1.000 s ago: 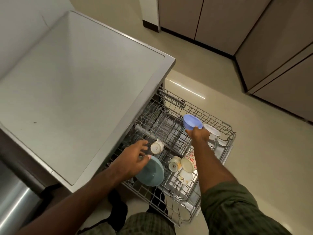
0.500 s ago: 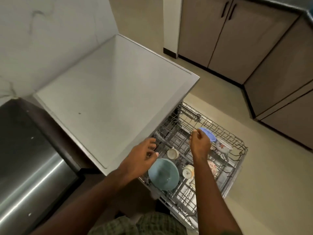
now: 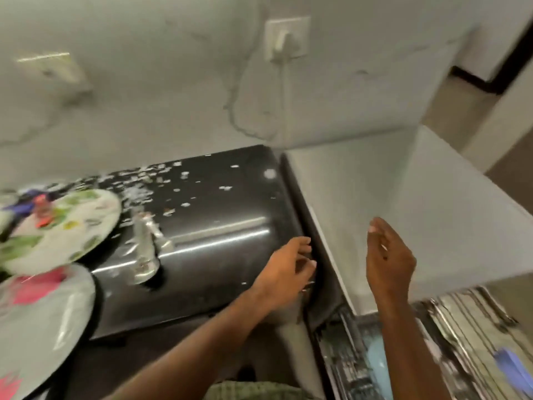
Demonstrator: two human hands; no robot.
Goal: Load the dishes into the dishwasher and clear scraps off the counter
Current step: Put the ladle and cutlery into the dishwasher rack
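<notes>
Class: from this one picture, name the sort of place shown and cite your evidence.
Probably a home kitchen: a dishwasher rack pulled out, patterned plates on a black counter strewn with scraps.

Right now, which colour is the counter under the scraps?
Black and glossy, the counter shows best in the head view.

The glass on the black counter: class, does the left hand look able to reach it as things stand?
Probably yes. The left hand holds nothing, and bare black counter lies between it and the glass; nothing stands in the way.
</notes>
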